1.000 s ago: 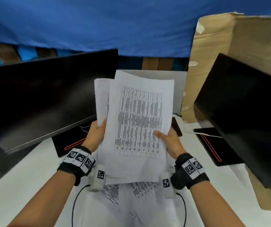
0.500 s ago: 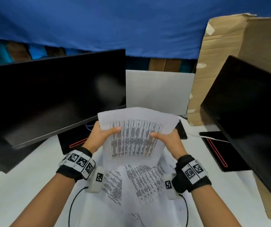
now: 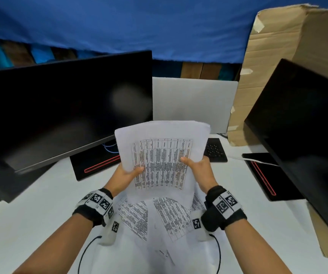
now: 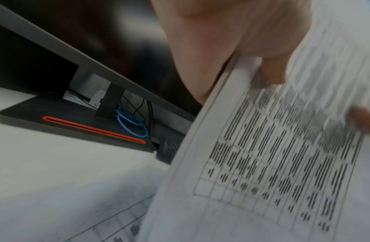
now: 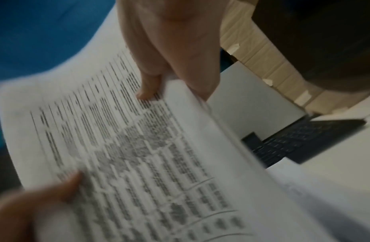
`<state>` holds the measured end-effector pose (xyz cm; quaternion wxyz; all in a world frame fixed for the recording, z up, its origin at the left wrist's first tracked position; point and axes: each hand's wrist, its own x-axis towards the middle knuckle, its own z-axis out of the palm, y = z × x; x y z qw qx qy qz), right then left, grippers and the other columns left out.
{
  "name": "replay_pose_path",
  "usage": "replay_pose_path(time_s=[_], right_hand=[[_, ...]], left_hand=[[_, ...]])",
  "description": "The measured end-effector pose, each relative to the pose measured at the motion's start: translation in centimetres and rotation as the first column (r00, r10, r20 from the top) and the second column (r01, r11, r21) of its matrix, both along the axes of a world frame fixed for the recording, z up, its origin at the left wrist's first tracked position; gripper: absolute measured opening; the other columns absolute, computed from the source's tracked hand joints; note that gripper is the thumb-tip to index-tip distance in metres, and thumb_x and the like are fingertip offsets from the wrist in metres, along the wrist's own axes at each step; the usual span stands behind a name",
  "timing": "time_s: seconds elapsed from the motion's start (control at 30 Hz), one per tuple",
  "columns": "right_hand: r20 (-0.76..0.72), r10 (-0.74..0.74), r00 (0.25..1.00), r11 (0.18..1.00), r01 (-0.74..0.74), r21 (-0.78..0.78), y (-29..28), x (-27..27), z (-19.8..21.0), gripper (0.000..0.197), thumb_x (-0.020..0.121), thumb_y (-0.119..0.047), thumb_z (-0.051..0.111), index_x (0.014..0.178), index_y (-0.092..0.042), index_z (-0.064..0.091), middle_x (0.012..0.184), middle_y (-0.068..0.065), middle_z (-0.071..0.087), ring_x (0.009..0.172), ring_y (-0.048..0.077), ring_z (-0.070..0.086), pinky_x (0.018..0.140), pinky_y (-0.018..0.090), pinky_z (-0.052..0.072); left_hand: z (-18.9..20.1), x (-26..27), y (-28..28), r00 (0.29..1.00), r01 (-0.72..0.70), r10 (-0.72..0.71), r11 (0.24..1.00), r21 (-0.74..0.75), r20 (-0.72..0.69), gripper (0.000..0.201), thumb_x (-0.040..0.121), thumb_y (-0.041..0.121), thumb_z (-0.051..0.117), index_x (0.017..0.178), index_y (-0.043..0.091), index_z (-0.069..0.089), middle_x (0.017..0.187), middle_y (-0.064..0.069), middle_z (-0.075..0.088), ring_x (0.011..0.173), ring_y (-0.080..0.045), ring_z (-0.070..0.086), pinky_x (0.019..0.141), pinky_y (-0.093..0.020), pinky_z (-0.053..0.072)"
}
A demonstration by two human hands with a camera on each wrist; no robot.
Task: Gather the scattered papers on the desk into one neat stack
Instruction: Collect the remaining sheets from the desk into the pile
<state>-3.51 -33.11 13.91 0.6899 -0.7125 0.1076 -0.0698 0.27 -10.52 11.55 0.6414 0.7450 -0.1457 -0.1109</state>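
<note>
A bundle of printed sheets with tables (image 3: 162,155) stands nearly upright above the white desk (image 3: 30,210), bent in the middle. My left hand (image 3: 128,175) grips its left edge, thumb on the front. My right hand (image 3: 195,165) grips the right edge the same way. The left wrist view shows the left hand (image 4: 252,54) pinching the sheets (image 4: 273,147). The right wrist view shows my right hand (image 5: 169,68) pinching the bundle (image 5: 138,147). More printed sheets (image 3: 159,220) lie flat on the desk under my wrists.
A dark monitor (image 3: 60,107) leans at the left on a black base with a red stripe (image 3: 98,165). A second monitor (image 3: 305,135) and base (image 3: 262,173) stand at the right, before cardboard (image 3: 268,66). A black keyboard (image 3: 215,150) lies behind the sheets.
The held bundle dropped from raised in front of the screens to low over the desk, then rose slightly. Its uneven edges have come together and my hands shifted along its sides.
</note>
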Motion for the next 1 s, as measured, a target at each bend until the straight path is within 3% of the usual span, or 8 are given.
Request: replay_pose_path(time_s=[0.1, 0.2, 0.33, 0.47, 0.57, 0.67, 0.83, 1.0], right_hand=[[0.056, 0.04, 0.998, 0.998, -0.037, -0.057, -0.7, 0.8, 0.7, 0.029, 0.083, -0.004, 0.06, 0.112, -0.01, 0.059, 0.096, -0.005, 0.066, 0.08, -0.003, 0.065, 0.079, 0.017, 0.054], [0.042, -0.042, 0.998, 0.974, 0.05, -0.22, -3.3, 1.2, -0.7, 0.031, 0.079, -0.002, 0.066, 0.107, -0.012, 0.058, 0.1, 0.009, 0.064, 0.093, 0.017, 0.063, 0.091, 0.034, 0.049], [-0.306, -0.176, 0.936, 0.85, -0.012, -0.527, -8.1, 0.1, -5.6, 0.053, 0.078, -0.018, 0.071, 0.124, -0.003, 0.051, 0.132, 0.015, 0.054, 0.122, 0.028, 0.049, 0.101, 0.03, 0.036], [-0.624, -0.22, 0.749, 0.78, -0.249, -0.574, -8.9, -1.2, -9.7, 0.096, 0.07, -0.046, 0.073, 0.141, -0.004, 0.025, 0.148, 0.018, 0.033, 0.134, 0.032, 0.033, 0.108, 0.039, 0.031], [-0.683, -0.295, 0.668, 0.651, -0.383, -0.655, -6.3, -1.1, -11.3, 0.122, 0.056, -0.067, 0.071, 0.145, -0.012, 0.007, 0.151, 0.019, 0.018, 0.139, 0.036, 0.019, 0.109, 0.053, 0.025], [-0.704, -0.3, 0.644, 0.576, -0.466, -0.672, -3.6, -0.6, -12.0, 0.127, 0.055, -0.064, 0.073, 0.145, -0.01, 0.0, 0.152, 0.019, 0.014, 0.138, 0.037, 0.018, 0.109, 0.054, 0.023], [-0.771, -0.246, 0.588, 0.562, -0.561, -0.607, -3.2, 0.9, -11.8, 0.089, 0.06, -0.056, 0.075, 0.127, -0.01, 0.04, 0.126, 0.008, 0.056, 0.118, 0.027, 0.051, 0.106, 0.046, 0.026], [-0.767, -0.026, 0.641, 0.792, -0.455, -0.407, -4.4, 1.2, -13.2, 0.07, 0.056, -0.025, 0.086, 0.115, -0.001, 0.059, 0.119, 0.015, 0.063, 0.109, 0.028, 0.059, 0.097, 0.038, 0.048]], left_hand=[[-0.4, 0.8, 0.9, 0.995, -0.101, 0.1, 0.994, 0.048, 0.025, 0.022, 0.082, 0.026, 0.058, 0.098, 0.041, 0.053, 0.091, 0.02, 0.066, 0.086, 0.015, 0.062, 0.083, -0.018, 0.047], [-0.6, 1.6, 3.4, 0.975, -0.223, 0.221, 0.972, 0.079, 0.03, 0.014, 0.086, 0.014, 0.056, 0.092, 0.026, 0.061, 0.08, 0.011, 0.071, 0.075, 0.004, 0.066, 0.068, -0.015, 0.054], [-2.9, 1.2, 8.0, 0.923, -0.378, 0.384, 0.918, 0.123, -0.027, 0.019, 0.086, 0.012, 0.057, 0.103, 0.005, 0.061, 0.096, -0.014, 0.065, 0.089, -0.026, 0.06, 0.081, -0.035, 0.05], [-4.2, 0.6, 10.5, 0.879, -0.452, 0.47, 0.875, 0.17, -0.081, 0.012, 0.085, 0.012, 0.058, 0.089, 0.001, 0.056, 0.082, -0.016, 0.056, 0.081, -0.028, 0.052, 0.076, -0.041, 0.044], [-4.2, 0.6, 10.8, 0.882, -0.441, 0.463, 0.877, 0.191, -0.091, 0.013, 0.085, 0.013, 0.058, 0.086, 0.001, 0.056, 0.08, -0.018, 0.054, 0.077, -0.027, 0.051, 0.073, -0.042, 0.044], [-4.0, 0.7, 10.2, 0.887, -0.43, 0.452, 0.882, 0.192, -0.092, 0.008, 0.086, 0.013, 0.057, 0.087, 0.005, 0.056, 0.071, -0.01, 0.056, 0.069, -0.025, 0.052, 0.072, -0.034, 0.045], [-3.8, 0.9, 9.9, 0.885, -0.434, 0.454, 0.884, 0.172, -0.101, 0.008, 0.087, 0.011, 0.055, 0.093, 0.006, 0.055, 0.072, -0.005, 0.057, 0.068, -0.021, 0.054, 0.066, -0.028, 0.047], [-3.9, 0.9, 10.3, 0.877, -0.442, 0.465, 0.88, 0.174, -0.123, 0.009, 0.087, 0.012, 0.055, 0.094, 0.007, 0.056, 0.075, -0.004, 0.059, 0.072, -0.022, 0.057, 0.07, -0.029, 0.046]])
